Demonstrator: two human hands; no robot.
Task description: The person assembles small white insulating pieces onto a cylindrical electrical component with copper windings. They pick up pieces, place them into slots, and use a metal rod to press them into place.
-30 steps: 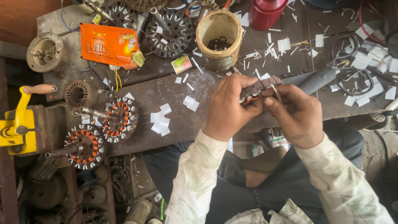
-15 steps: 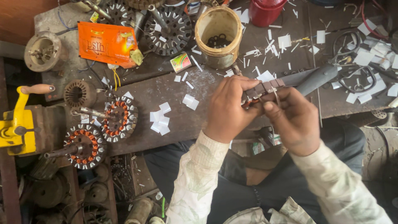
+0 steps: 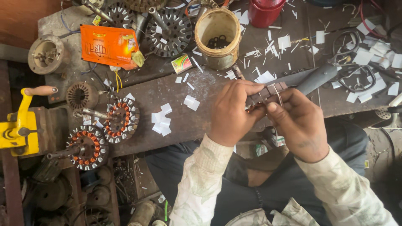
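Note:
Both hands meet over the near edge of a dark metal workbench (image 3: 201, 113). My left hand (image 3: 232, 111) and my right hand (image 3: 299, 123) together grip a small slotted motor stator piece (image 3: 266, 94) with copper wire showing under it. The right thumb and forefinger pinch a thin wire or strip at its right end. Most of the piece is hidden by the fingers. A grey-handled knife (image 3: 312, 77) lies on the bench just behind the hands.
Two copper-wound stators (image 3: 119, 119) (image 3: 86, 146) on shafts lie at left by a yellow hand tool (image 3: 19, 125). Farther back: bare stator discs (image 3: 169, 29), an orange packet (image 3: 106, 46), a tan tin (image 3: 220, 35), a red cup (image 3: 268, 10), scissors (image 3: 354, 69), scattered white paper bits (image 3: 161, 121).
The hands stay on the stator piece and shift only slightly. The right fingers have worked along its right end.

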